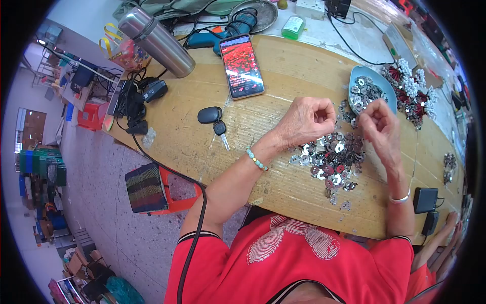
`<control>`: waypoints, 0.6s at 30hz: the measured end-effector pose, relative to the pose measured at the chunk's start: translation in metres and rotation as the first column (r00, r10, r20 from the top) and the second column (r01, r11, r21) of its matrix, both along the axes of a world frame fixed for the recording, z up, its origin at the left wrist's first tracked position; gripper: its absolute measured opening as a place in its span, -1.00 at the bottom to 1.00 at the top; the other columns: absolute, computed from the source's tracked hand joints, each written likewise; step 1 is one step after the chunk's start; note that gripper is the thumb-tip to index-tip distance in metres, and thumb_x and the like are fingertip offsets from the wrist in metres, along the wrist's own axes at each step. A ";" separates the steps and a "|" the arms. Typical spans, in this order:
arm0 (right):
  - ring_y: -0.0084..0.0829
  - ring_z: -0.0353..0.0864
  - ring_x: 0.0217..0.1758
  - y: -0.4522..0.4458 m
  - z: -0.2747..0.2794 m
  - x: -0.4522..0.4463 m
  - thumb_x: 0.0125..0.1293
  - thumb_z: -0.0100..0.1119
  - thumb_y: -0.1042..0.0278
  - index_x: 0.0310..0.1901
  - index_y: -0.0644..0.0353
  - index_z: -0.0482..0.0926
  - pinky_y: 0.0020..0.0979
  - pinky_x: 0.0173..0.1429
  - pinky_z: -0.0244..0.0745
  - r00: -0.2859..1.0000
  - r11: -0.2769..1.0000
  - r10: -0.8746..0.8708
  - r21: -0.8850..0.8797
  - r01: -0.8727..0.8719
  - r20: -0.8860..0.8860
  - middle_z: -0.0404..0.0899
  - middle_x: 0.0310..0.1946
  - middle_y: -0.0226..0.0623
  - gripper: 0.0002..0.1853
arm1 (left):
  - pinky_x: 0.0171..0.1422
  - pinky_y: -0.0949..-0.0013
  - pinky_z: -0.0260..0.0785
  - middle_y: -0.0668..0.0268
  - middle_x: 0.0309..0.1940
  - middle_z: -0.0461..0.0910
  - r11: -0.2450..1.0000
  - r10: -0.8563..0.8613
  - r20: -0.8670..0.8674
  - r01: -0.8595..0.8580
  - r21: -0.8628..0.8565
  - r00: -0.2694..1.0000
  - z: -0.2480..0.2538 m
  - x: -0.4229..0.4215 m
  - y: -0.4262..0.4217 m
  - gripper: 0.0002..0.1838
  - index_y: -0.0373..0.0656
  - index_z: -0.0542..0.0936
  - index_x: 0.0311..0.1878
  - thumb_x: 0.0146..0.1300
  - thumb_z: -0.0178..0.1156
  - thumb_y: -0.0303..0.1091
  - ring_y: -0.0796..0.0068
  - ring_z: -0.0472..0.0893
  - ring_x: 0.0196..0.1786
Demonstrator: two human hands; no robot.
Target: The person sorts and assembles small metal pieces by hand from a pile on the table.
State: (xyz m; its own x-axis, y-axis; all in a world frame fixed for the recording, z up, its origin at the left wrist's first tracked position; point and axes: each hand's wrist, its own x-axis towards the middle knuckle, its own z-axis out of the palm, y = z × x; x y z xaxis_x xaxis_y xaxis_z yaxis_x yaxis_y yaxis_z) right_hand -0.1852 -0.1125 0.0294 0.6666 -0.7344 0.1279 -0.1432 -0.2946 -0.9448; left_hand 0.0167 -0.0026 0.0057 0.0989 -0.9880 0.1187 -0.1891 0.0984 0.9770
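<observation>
My left hand (310, 120), with a bead bracelet at the wrist, is closed with its fingertips pinched above the left side of a pile of small shiny metal discs (331, 158). Whatever sits between those fingers is too small or hidden to make out. To its right, my right hand (380, 130) is also pinched, in front of a blue dish (393, 99) that holds more metal discs (365, 92). I cannot make out what the right fingers hold. A gap separates the two hands, and several discs lie loose between the dish and the pile.
A phone (242, 66), keys (220, 127), a steel flask (157, 43) and a blue power tool (205, 39) lie left and back. White-and-red beaded bunches (409, 88) are beyond the dish. A black box (425, 200) sits right; a cable (200, 223) hangs across my left side.
</observation>
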 end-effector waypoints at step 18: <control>-0.43 0.54 -0.46 0.022 0.016 0.004 0.23 0.29 0.60 -0.14 0.28 0.59 -0.42 -0.39 0.42 0.964 0.859 0.145 -0.454 -0.235 -0.224 0.58 -0.28 -0.27 -0.83 | -0.38 0.60 0.31 0.50 -0.49 0.59 0.994 -0.090 0.014 0.091 -0.061 0.996 -0.001 -0.003 0.001 -0.95 -0.20 0.65 -0.34 0.19 0.29 -0.44 0.80 0.45 -0.45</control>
